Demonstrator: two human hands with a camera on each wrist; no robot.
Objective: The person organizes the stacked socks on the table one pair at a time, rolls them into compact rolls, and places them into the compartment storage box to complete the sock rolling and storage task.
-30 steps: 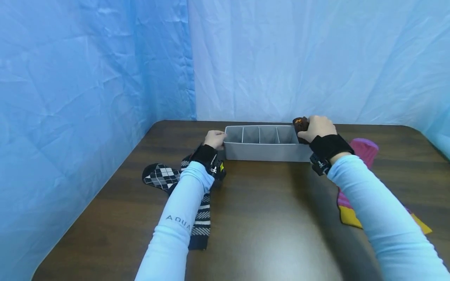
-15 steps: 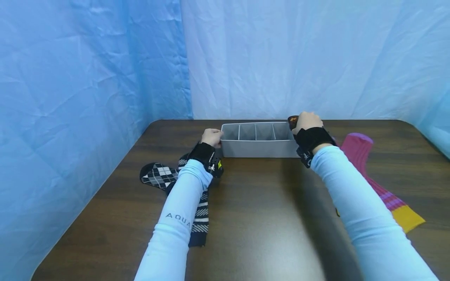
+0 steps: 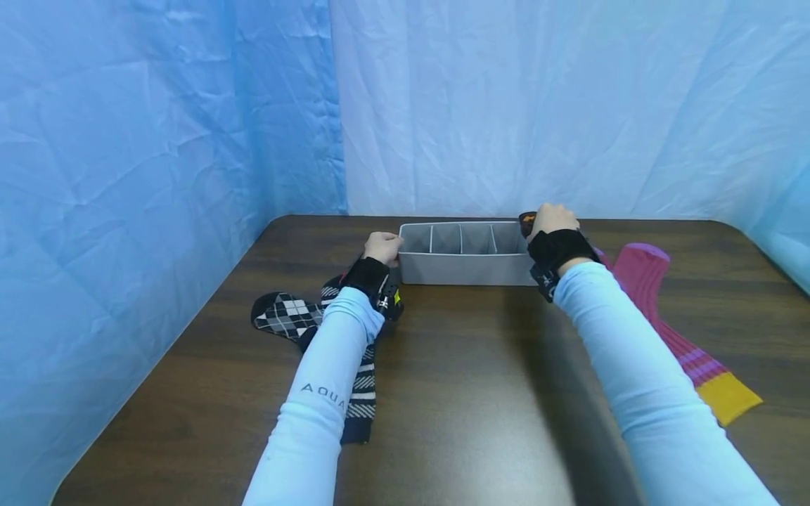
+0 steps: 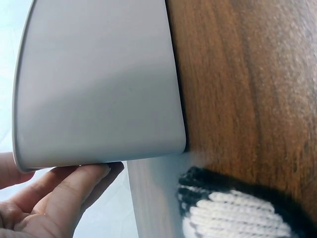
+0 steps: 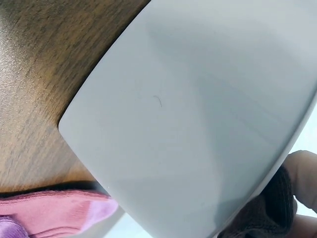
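Note:
A grey divided storage box (image 3: 468, 270) stands near the far side of the table. My left hand (image 3: 382, 247) pinches its left end. In the left wrist view the thumb (image 4: 12, 171) is at the rim and the fingers (image 4: 74, 191) lie against the side wall. At the right end, my right hand (image 3: 554, 219) holds a dark brown sock (image 3: 526, 223) with an orange pattern against the rim. The right wrist view shows the brown sock (image 5: 270, 208) bunched under the fingers (image 5: 303, 173); its lower part is hidden. Several compartments show in the box, with their floors out of sight.
Black-and-white patterned socks (image 3: 287, 316) lie at the left, partly under my left forearm. A pink sock (image 3: 639, 281) with a yellow cuff lies at the right; another pink piece is mostly hidden by my right arm. Blue sheeting (image 3: 474, 105) rises behind the table (image 3: 455, 365).
My right hand has shifted left onto the box's right end with the brown sock, and less of the sock shows. The left hand keeps its grip on the other end.

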